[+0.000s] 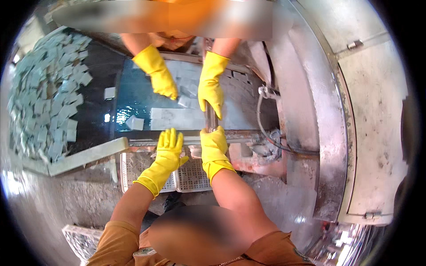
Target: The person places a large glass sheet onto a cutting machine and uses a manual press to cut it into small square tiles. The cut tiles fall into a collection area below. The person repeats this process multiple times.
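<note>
My left hand (165, 158), in a yellow rubber glove, is open with fingers spread at the near edge of a wet worktable (102, 128). My right hand (214, 147), gloved the same way, is closed on the near end of a metal bar (211, 119) that lies across the table. Left of the bar, pale square tiles (175, 118) lie in rows. A few loose tiles (135, 123) lie nearby. Opposite me, a co-worker in yellow gloves has one hand (211, 91) at the bar and the other hand (163, 82) over the tiles.
A large heap of tiles (53, 97) covers the table's left end, behind a pale raised rim (88, 157). White perforated crates (193, 174) stand below the near edge. To the right are a hose (266, 128) and a pale metal cabinet (377, 119). Another crate (82, 239) sits lower left.
</note>
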The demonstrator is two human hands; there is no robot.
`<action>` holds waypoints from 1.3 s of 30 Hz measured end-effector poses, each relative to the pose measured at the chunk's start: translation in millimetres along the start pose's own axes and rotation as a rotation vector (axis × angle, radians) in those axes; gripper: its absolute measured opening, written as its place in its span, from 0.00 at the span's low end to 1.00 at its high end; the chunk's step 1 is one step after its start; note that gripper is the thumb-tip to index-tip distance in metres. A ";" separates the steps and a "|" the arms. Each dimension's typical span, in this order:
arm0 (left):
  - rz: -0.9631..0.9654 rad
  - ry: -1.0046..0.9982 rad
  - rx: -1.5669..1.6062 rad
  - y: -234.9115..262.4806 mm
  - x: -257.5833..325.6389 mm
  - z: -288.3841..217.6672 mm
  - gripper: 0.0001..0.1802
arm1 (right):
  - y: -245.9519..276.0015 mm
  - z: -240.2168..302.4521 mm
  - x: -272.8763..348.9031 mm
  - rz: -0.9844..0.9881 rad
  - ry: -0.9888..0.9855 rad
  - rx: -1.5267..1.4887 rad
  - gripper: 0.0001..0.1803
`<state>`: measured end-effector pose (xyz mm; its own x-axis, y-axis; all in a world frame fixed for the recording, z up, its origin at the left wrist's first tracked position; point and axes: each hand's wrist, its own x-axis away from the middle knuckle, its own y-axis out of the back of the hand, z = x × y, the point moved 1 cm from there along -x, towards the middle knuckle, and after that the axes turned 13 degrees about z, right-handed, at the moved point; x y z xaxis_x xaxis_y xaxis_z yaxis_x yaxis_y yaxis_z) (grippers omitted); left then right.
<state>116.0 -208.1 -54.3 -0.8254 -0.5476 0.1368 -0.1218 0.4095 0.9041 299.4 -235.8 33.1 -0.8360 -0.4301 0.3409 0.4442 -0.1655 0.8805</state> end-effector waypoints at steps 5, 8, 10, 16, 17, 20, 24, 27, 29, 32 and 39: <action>-0.076 -0.095 0.173 8.0 69.2 -7.0 0.48 | -5.9 -6.5 -3.4 0.102 0.031 -0.043 0.28; -0.185 -0.016 0.204 28.2 117.9 3.6 0.45 | -7.8 -7.9 -5.4 0.108 0.081 -0.036 0.31; -0.255 0.047 0.227 44.0 148.9 19.3 0.42 | -9.7 -11.8 -10.1 0.100 0.124 -0.047 0.34; -0.511 0.206 0.062 111.4 204.3 126.6 0.39 | -7.4 -16.4 -1.3 0.075 0.220 -0.014 0.35; -0.570 0.222 0.026 125.2 204.1 146.5 0.37 | -11.1 -17.0 -3.3 0.069 0.206 0.009 0.34; -0.551 0.212 -0.054 160.9 172.2 183.0 0.33 | -8.9 -27.5 -14.1 0.038 0.143 0.072 0.34; -0.248 0.186 0.064 152.7 108.4 195.7 0.33 | -15.2 -19.4 -7.3 -0.005 0.086 0.124 0.35; 0.075 0.218 0.070 150.3 53.7 162.8 0.43 | -11.2 -18.4 -6.6 -0.013 0.057 0.149 0.35; 0.197 0.228 0.012 147.3 29.3 153.3 0.47 | -5.5 -11.8 3.5 0.005 0.062 0.122 0.34; 0.376 0.278 0.017 136.2 -16.9 160.9 0.36 | -0.9 -2.2 7.9 -0.021 0.051 0.137 0.32; 0.340 0.060 0.063 128.1 -34.0 159.2 0.30 | -4.1 -7.6 2.9 -0.009 0.013 0.121 0.32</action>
<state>40.6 -20.9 -7.5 -0.7908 -0.4132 0.4515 0.1196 0.6192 0.7761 297.6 -243.1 28.0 -0.8353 -0.4403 0.3293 0.3939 -0.0613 0.9171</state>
